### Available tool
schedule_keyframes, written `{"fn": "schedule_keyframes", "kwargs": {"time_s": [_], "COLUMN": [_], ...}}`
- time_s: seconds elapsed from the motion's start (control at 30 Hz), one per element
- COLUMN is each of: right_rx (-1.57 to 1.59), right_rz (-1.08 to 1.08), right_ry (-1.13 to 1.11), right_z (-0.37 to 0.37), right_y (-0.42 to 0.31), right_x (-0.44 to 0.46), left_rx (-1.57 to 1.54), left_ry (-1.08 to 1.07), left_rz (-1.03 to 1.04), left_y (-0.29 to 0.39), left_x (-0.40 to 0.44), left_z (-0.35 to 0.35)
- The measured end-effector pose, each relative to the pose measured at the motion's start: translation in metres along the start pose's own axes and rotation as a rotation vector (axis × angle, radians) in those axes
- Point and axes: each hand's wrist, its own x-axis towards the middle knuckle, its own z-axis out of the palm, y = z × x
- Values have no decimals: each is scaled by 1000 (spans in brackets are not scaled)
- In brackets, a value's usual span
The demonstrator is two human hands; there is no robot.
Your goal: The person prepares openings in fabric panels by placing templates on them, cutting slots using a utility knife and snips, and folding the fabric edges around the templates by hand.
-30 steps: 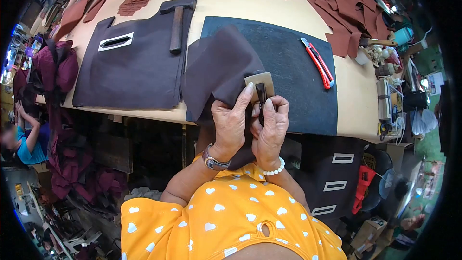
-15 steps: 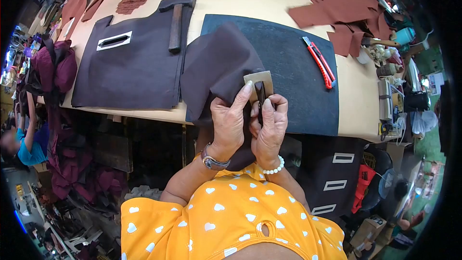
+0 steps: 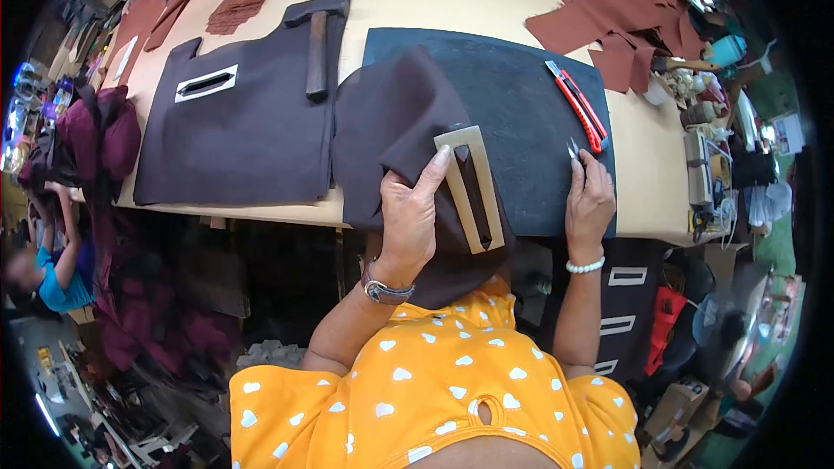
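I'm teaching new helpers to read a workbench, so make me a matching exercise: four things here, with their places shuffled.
Things
1. Tan rectangular frame on a dark brown sheet
2. Small pointed metal tool
3. Red box cutter
4. Hammer with a brown wooden handle

Places
A. Lying unheld on the flat dark mat
B. On the layered dark brown sheets
C. Under the thumb of the left hand
D. In the grip of the right hand

Pairs: 1-C, 2-D, 3-A, 4-B
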Motion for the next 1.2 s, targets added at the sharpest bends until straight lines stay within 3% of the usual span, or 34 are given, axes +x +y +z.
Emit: {"fn": "schedule_keyframes", "kwargs": {"time_s": [0.2, 0.33, 0.43, 0.53, 0.67, 0.8, 0.93, 0.97, 1.07, 1.1, 1.2], "right_rx": [0, 575, 540, 499, 539, 688, 1139, 1151, 943, 917, 1058], "right_rz": [-149, -330, -607, -750, -761, -525, 26, 92, -166, -169, -78], "right_ry": [47, -54, -28, -8, -9, -261, -595, -556, 3, 45, -169], "right_z": [-8, -47, -47, -46, -47, -42, -35, -29, -27, -33, -50], "right_y": [-5, -72, -90, -94, -100, -106, -119, -120, -124, -123, -130], "right_x": [8, 18, 24, 29, 34, 34, 31, 28, 22, 18, 1], "left_rx": [49, 55, 34, 67, 89, 101, 27, 23, -18, -39, -74], "left_ry": [0, -33, -47, -93, -137, -141, -149, -150, -110, -90, -31], "left_rz": [-31, -46, -80, -71, -68, -118, -172, -178, -165, -159, -107], "left_y": [-2, -1, 6, 12, 15, 12, 14, 16, 23, 24, 24], "left_x": [-6, -10, -16, -20, -21, -21, -25, -28, -29, -26, -13], "left_z": [0, 4, 5, 2, 1, -7, -10, -7, -7, -7, -8]}}
